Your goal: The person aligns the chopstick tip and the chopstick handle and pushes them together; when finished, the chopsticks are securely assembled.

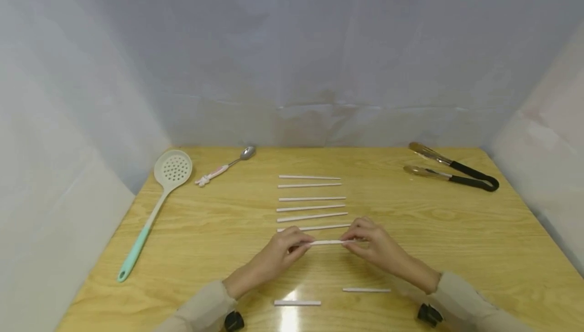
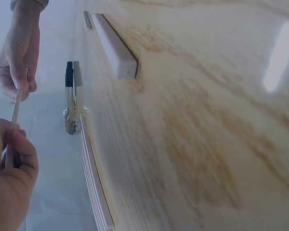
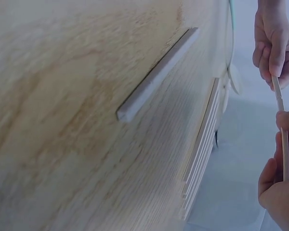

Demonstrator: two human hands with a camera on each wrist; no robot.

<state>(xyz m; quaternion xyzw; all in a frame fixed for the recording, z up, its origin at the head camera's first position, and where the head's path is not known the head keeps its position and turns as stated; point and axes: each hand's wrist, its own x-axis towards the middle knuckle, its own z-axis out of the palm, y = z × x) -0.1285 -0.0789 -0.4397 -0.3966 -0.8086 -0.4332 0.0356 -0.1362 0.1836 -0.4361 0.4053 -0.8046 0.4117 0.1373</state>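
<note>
A slim pale chopstick [image 1: 326,242] lies level between both hands, just above the front of a row of chopsticks. My left hand [image 1: 283,248] pinches its left end between thumb and fingers. At the other end, my right hand [image 1: 376,246] grips it the same way, with fingers curled round it in the right wrist view. A small notch or seam shows on the held chopstick [image 3: 279,98] between the hands. Several pale chopsticks [image 1: 312,199] lie roughly parallel behind the hands. Closer to me are two shorter pale stick pieces, one at left [image 1: 297,303] and one at right [image 1: 366,290].
On the left of the wooden table [image 1: 219,235] lies a skimmer [image 1: 166,185] with a mint handle. A small spoon [image 1: 225,166] with a pink handle is beside it. Tongs [image 1: 451,170] with black grips lie at the back right. Pale sheeting walls stand around.
</note>
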